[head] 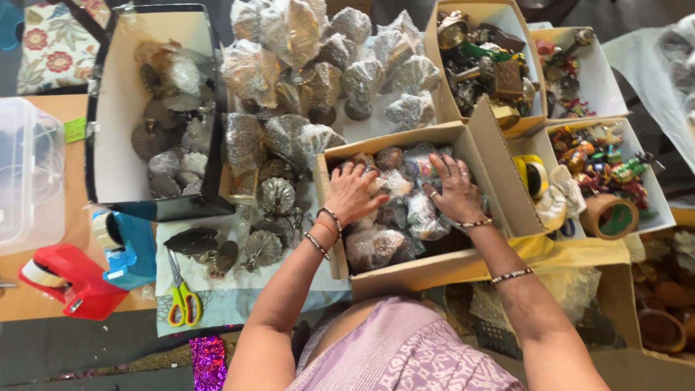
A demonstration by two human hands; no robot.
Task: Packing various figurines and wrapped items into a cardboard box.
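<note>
Crowded craft table (pixel 43 308), scissors (pixel 183 293) lying near. Left hand (pixel 351 192) and right hand (pixel 455 190) both pressing flat, fingers spread, gripping nothing, on plastic-wrapped ornaments (pixel 394 217) filling the cardboard box (pixel 413 271). Probably hard, weighty, slippery in wrap; best lifting singly by the body.

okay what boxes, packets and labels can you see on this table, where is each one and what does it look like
Cardboard box: centre, brown, open; left hand and right hand rest on plastic-wrapped packets inside.
Dark box: left, white lining, holding wrapped metal pieces.
Clear tub: far left, see-through plastic.
Green label: small, beside the tub.
White boxes: right, holding colourful trinkets.
</note>
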